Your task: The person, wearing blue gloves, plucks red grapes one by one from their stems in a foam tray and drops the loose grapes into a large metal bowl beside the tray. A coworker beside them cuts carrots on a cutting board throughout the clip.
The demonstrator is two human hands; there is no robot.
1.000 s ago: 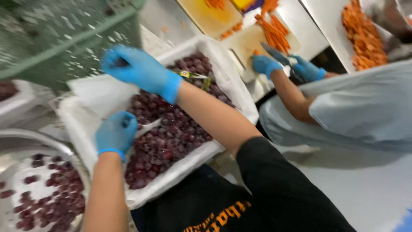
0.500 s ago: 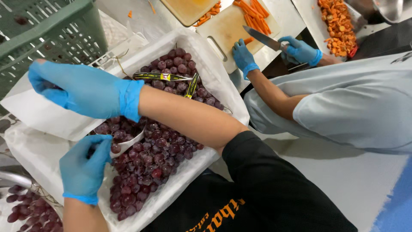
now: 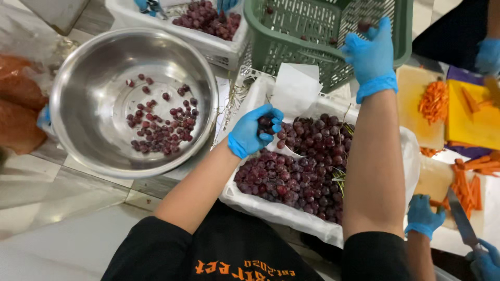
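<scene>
Pale tiled counter runs under everything you see from your head camera. One steel bowl (image 3: 99, 67) sits at your left with a thin scatter of loose dark grapes in it. Directly in front of you, one white tray (image 3: 271, 205) is heaped with red grapes (image 3: 297, 166). Your left hand (image 3: 255, 130), gloved blue, is closed around a small bunch of grapes at the tray's near-left edge. Your right hand (image 3: 372, 54), also gloved, pinches a single grape over the one green basket (image 3: 323, 31). A second grape tray (image 3: 208, 21) lies beyond the bowl. Two other gloved hands cut carrots (image 3: 466, 182) at your right.
</scene>
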